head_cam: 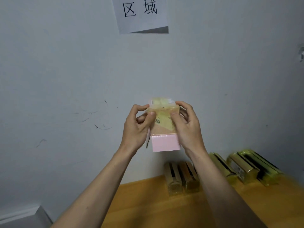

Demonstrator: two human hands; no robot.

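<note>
Pink box wrapped in yellow tape: at its left side the left hand pinches the taped top. The box is held up between both hands. The right hand pinches its right side. Below-right of the box, taped bundles lie on a wooden table.

The light is soft and a little dim, with a cool grey tone over the wall. It comes from above: the sign throws a dark shadow under its lower edge. The box in the middle is quite sharp. The packs at the right are blurred and stretched by the wide lens.
</note>
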